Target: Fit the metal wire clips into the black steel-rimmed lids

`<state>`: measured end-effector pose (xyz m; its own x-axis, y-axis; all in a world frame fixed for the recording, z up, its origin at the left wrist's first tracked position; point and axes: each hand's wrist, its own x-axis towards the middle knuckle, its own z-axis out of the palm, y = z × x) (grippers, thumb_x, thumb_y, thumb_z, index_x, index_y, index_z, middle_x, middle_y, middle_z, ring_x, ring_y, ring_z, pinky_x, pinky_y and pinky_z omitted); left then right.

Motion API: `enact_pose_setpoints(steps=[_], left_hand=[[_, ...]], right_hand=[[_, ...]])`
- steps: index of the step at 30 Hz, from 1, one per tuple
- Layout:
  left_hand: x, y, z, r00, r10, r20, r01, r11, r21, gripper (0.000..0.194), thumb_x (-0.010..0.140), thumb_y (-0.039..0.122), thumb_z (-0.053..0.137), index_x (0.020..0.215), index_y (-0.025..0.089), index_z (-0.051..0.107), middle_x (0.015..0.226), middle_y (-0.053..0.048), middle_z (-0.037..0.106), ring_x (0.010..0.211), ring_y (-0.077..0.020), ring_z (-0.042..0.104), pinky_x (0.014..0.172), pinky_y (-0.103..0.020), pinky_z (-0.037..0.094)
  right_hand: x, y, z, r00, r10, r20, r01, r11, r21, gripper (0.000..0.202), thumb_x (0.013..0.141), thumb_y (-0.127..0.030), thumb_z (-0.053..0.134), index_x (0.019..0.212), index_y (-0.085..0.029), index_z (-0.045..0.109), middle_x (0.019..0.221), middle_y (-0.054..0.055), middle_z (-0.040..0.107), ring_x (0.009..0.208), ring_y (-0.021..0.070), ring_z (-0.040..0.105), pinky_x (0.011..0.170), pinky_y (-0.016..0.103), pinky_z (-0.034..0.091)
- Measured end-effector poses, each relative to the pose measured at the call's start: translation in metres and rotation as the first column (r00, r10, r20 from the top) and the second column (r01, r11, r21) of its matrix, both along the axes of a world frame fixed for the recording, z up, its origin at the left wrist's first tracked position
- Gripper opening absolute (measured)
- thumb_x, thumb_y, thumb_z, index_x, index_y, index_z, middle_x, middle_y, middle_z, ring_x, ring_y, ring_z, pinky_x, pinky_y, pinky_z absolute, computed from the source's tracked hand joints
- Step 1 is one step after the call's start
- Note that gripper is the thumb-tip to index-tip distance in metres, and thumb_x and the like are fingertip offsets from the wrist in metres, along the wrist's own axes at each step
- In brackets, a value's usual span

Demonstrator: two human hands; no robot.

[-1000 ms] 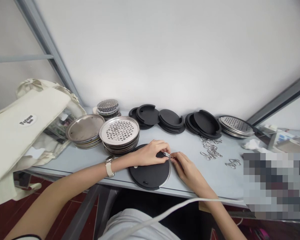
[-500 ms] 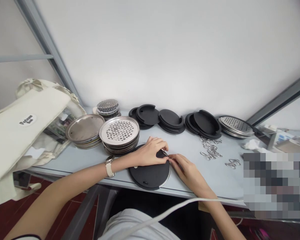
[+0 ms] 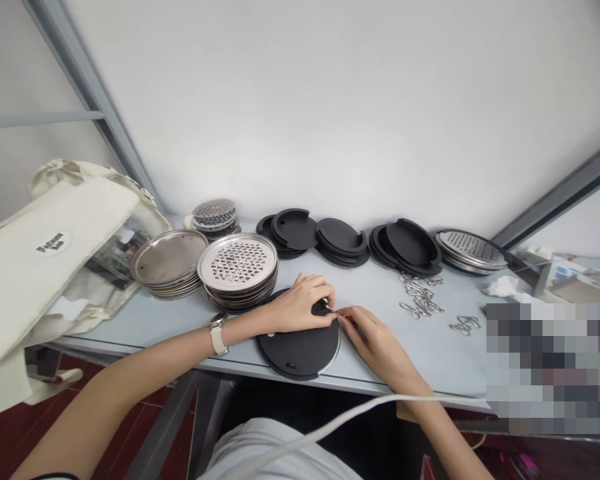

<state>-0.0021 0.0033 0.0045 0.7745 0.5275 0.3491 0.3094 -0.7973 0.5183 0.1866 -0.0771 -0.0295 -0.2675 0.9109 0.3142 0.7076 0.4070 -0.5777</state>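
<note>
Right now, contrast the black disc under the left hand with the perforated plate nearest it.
The disc is black; the perforated plate is silvery. The left hand partly covers the disc; the plate is uncovered. The plate tops a stack; the disc lies lower. Both are roughly round.

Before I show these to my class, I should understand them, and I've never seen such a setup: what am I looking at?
There is no machine: these are a person's bare hands, seen by one camera worn on the head, looking forward and down. The left hand lies over a round black disc. The right hand pinches a small metal piece, partly hidden, at the disc's edge. On the tabletop stand plain metal plates, perforated metal discs and black round pieces; loose metal clips lie to the right. A pale bag sits at far left.
</note>
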Motion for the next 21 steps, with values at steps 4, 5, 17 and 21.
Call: enact_pose_setpoints(steps=[4, 5, 17, 21], left_hand=[[-0.0004, -0.0007, 0.0016, 1.000, -0.002, -0.005, 0.002, 1.000, 0.011, 0.007, 0.083, 0.024, 0.059, 0.082, 0.019, 0.053, 0.088, 0.001, 0.056, 0.089, -0.0148, 0.052, 0.091, -0.031, 0.030], [-0.0005, -0.0007, 0.0018, 1.000, -0.003, -0.004, 0.003, 1.000, 0.014, 0.006, 0.084, 0.023, 0.057, 0.082, 0.019, 0.054, 0.088, 0.001, 0.056, 0.089, -0.0145, 0.052, 0.092, -0.031, 0.029], [0.0013, -0.0012, -0.0006, 0.996, 0.078, -0.044, -0.074, 0.994, 0.084, 0.005, 0.083, 0.016, 0.052, 0.079, 0.018, 0.050, 0.086, 0.000, 0.054, 0.089, -0.0157, 0.051, 0.089, -0.031, 0.031], [0.0011, -0.0012, -0.0007, 0.996, 0.070, -0.046, -0.067, 0.995, 0.081, 0.006, 0.083, 0.015, 0.050, 0.078, 0.018, 0.049, 0.086, 0.000, 0.054, 0.087, -0.0151, 0.051, 0.088, -0.031, 0.031]], right_hand=[[0.0005, 0.0001, -0.0013, 1.000, -0.012, -0.002, 0.012, 1.000, -0.002, 0.015, 0.097, -0.027, 0.039, 0.093, -0.022, 0.053, 0.090, 0.005, 0.062, 0.084, 0.0189, 0.061, 0.077, 0.032, 0.049], [0.0006, 0.0002, -0.0014, 1.000, -0.014, 0.002, 0.014, 1.000, -0.001, 0.015, 0.097, -0.027, 0.039, 0.093, -0.022, 0.052, 0.089, 0.005, 0.062, 0.083, 0.0189, 0.061, 0.076, 0.032, 0.049], [-0.0018, -0.0033, 0.0045, 0.999, 0.027, 0.039, -0.028, 0.999, 0.027, 0.014, 0.097, -0.026, 0.037, 0.097, -0.022, 0.050, 0.089, 0.006, 0.061, 0.081, 0.0188, 0.060, 0.073, 0.031, 0.048], [-0.0011, -0.0028, 0.0040, 0.999, 0.033, 0.039, -0.033, 0.999, 0.017, 0.014, 0.097, -0.025, 0.036, 0.097, -0.022, 0.050, 0.091, 0.006, 0.060, 0.084, 0.0189, 0.060, 0.075, 0.032, 0.048]])
